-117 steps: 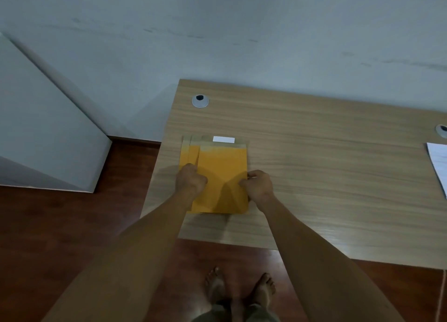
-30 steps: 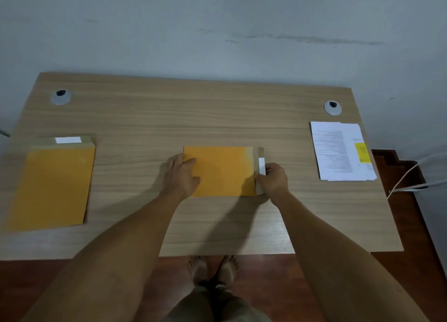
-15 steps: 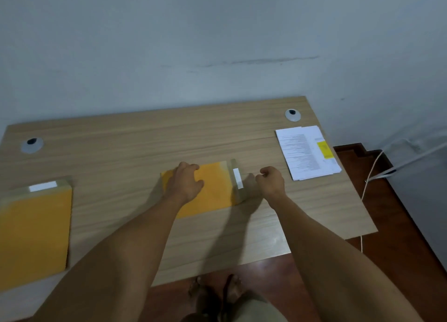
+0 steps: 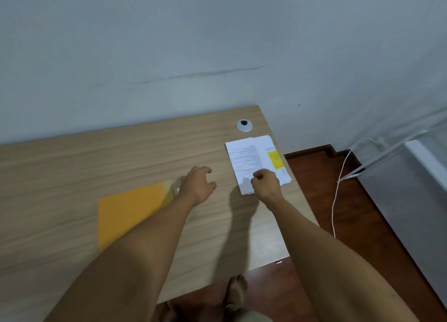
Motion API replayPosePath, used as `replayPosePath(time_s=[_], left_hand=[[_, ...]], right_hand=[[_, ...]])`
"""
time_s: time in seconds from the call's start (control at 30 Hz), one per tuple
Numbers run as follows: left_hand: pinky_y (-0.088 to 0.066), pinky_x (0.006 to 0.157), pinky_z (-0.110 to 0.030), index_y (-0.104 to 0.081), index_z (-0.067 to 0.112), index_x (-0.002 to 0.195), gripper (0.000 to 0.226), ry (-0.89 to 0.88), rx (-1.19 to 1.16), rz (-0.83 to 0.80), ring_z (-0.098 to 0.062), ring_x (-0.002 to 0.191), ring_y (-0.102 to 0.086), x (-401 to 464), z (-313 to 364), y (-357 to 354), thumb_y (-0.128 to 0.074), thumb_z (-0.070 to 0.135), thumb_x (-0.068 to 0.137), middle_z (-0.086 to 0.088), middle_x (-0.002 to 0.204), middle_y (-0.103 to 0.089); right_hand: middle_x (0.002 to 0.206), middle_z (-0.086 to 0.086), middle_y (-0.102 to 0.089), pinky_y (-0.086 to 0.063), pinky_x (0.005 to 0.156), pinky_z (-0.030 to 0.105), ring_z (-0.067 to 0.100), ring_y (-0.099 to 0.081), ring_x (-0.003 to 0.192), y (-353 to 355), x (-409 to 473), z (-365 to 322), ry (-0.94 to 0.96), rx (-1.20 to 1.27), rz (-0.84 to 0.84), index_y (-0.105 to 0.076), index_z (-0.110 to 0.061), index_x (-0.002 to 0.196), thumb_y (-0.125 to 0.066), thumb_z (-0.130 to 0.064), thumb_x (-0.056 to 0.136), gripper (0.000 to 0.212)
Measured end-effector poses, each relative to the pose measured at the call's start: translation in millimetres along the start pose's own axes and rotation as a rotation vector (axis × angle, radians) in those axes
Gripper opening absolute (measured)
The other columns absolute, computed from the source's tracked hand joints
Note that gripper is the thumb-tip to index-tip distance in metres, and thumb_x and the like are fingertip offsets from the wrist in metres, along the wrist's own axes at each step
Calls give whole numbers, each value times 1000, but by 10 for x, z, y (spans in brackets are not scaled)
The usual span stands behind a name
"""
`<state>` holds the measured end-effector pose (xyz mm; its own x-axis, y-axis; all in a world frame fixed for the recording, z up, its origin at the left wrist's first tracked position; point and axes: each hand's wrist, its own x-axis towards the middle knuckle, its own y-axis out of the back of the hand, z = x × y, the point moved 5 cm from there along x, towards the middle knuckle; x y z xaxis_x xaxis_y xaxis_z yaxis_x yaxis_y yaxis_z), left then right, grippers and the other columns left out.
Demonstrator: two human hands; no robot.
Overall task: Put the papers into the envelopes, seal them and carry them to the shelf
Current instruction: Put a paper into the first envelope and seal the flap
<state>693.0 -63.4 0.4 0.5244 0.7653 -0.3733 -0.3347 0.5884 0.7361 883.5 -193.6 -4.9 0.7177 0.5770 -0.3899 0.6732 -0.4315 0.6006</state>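
Observation:
An orange envelope (image 4: 130, 208) lies flat on the wooden desk (image 4: 121, 157), its flap end pointing right and partly hidden by my left forearm. My left hand (image 4: 199, 182) hovers just right of that flap, fingers curled apart, holding nothing. A stack of white printed papers (image 4: 251, 157) with a yellow note lies near the desk's right edge. My right hand (image 4: 266, 182) rests on the near corner of the stack with fingers curled; whether it grips a sheet cannot be told.
A grey cable grommet (image 4: 244, 125) sits behind the papers. The desk's right edge drops to a red-brown floor with a white cable (image 4: 336, 200) and a white appliance (image 4: 411, 193). A pale wall stands behind the desk.
My view swung right, so the envelope stack on the left left the frame. My left hand came off the orange envelope and my right hand moved from its flap onto the paper stack.

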Motion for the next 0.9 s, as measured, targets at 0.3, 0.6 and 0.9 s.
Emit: replayPosePath(time_s=[0.3,0.6,0.9], left_hand=[[-42,96,-28,-54,18,140,54,57,-44,5,-23,123,-54,372,599,-565,-69,27,88,-6,140,-51],[-38,100,-30,-37,21,153,70,128,23,-52,-23,134,-41,599,777,-857,-66,22,90,-7,144,-39],[-49,79,-37,-52,12,125,43,214,99,-43,-28,96,-56,660,916,-900,-56,1,85,-6,126,-39]], right_hand=[[120,6,-67,-49,86,30,26,-61,112,382,691,180,25,-51,-65,-65,-10,124,-52,-10,91,35],[107,6,-65,-52,84,33,24,-60,96,367,1092,157,43,-82,-120,-59,-9,127,-53,-12,90,38],[64,0,-37,-25,52,27,22,-35,59,235,1295,161,-68,-104,-132,-39,-15,63,-56,-9,84,28]])
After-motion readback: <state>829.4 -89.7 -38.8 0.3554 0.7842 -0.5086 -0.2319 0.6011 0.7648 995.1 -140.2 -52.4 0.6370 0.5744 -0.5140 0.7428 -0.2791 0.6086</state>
